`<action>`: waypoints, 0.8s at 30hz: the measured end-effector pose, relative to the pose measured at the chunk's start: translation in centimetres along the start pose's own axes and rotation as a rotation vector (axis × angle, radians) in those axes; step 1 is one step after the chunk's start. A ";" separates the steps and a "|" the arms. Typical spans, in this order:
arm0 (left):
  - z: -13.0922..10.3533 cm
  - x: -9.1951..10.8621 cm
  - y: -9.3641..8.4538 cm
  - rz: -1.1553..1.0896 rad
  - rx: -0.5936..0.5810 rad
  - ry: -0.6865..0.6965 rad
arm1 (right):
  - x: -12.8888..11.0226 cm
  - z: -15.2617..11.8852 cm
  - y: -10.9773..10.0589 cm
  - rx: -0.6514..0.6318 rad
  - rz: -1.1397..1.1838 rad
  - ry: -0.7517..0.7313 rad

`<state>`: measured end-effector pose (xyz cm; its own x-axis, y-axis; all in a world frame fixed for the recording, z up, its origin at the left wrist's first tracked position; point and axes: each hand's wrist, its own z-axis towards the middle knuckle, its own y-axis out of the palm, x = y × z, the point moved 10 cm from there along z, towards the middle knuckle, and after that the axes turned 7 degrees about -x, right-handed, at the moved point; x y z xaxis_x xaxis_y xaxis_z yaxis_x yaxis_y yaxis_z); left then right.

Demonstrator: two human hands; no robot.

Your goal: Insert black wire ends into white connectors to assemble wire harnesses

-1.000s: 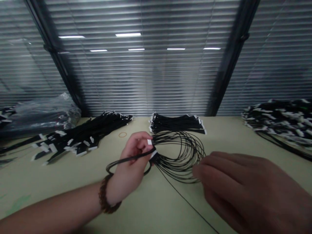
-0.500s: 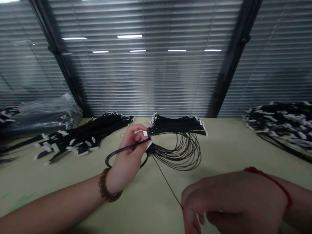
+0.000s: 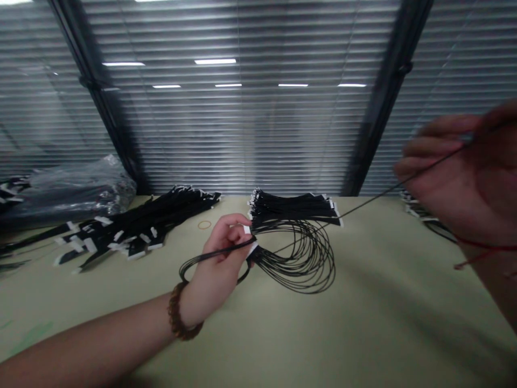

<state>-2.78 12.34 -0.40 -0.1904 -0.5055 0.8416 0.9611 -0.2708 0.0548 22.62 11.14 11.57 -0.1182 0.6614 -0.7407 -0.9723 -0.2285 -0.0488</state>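
Observation:
My left hand (image 3: pixel 221 253) is closed on a looped black cable harness (image 3: pixel 311 269) with white connectors at its ends. One white connector (image 3: pixel 247 230) shows between thumb and forefinger. The harness's thin wires fan out in round loops to the right of the hand, and a thicker loop hangs back over the wrist side. My right hand (image 3: pixel 456 167), raised at the right and blurred, has its fingers curled round a single thin black wire (image 3: pixel 375 198). That wire runs taut from the harness up to the hand.
Behind the harness lies a stack of black cables (image 3: pixel 294 207). Left are a pile of flat black cables with white ends (image 3: pixel 161 218), a plastic-wrapped bundle (image 3: pixel 81 186) and a rubber band (image 3: pixel 204 224). Another cable pile (image 3: pixel 434 221) is partly hidden behind my right hand. Window blinds (image 3: pixel 258 124) rise behind the table.
My right hand has swung from the lower front up to the upper right, pulling the thin wire with it. My left hand has shifted slightly down and right, still holding the harness.

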 end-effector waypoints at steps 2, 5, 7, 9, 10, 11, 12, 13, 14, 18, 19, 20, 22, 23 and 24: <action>-0.1 0.0 0.2 -0.007 -0.016 0.008 | 0.6 0.0 -1.1 0.116 0.161 0.038; -0.4 -0.1 0.7 -0.020 -0.054 0.019 | 1.9 -0.7 -0.4 0.149 0.291 0.142; -0.8 0.0 1.1 -0.014 -0.086 0.039 | 2.2 -1.3 2.4 -0.038 0.185 0.198; -1.3 0.3 1.4 0.012 -0.110 0.069 | 3.2 -2.8 6.2 -0.319 -0.054 0.289; -1.6 0.5 1.6 0.034 -0.123 0.083 | 3.8 -3.8 7.8 -0.434 -0.194 0.325; -1.9 0.7 1.8 0.060 -0.138 0.095 | 4.3 -4.7 9.0 -0.513 -0.335 0.334; -2.2 0.8 2.1 0.084 -0.155 0.101 | 4.4 -5.4 9.8 -0.552 -0.472 0.304; -2.5 1.0 2.3 0.101 -0.173 0.108 | 4.2 -5.9 10.5 -0.565 -0.599 0.251; -2.8 1.1 2.6 0.112 -0.191 0.107 | 3.8 -6.3 11.1 -0.559 -0.708 0.175; -3.6 1.7 3.5 0.147 -0.255 0.138 | 2.1 -7.6 13.0 -0.528 -0.930 -0.089; -3.8 1.9 3.7 0.157 -0.271 0.159 | 1.8 -7.8 13.3 -0.528 -0.953 -0.130; -3.9 2.1 3.9 0.165 -0.285 0.180 | 1.6 -8.0 13.5 -0.529 -0.970 -0.159; -4.1 2.5 4.3 0.167 -0.310 0.217 | 1.5 -8.2 13.7 -0.537 -0.998 -0.181; -4.2 2.6 4.4 0.167 -0.326 0.225 | 1.5 -8.3 13.7 -0.544 -1.007 -0.185; -4.2 2.7 4.6 0.170 -0.343 0.227 | 1.5 -8.4 13.7 -0.551 -1.012 -0.184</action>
<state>0.32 6.27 -0.14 -0.1114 -0.7232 0.6816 0.8677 -0.4051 -0.2881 10.76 3.05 4.15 0.5898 0.8024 -0.0910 -0.4260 0.2134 -0.8792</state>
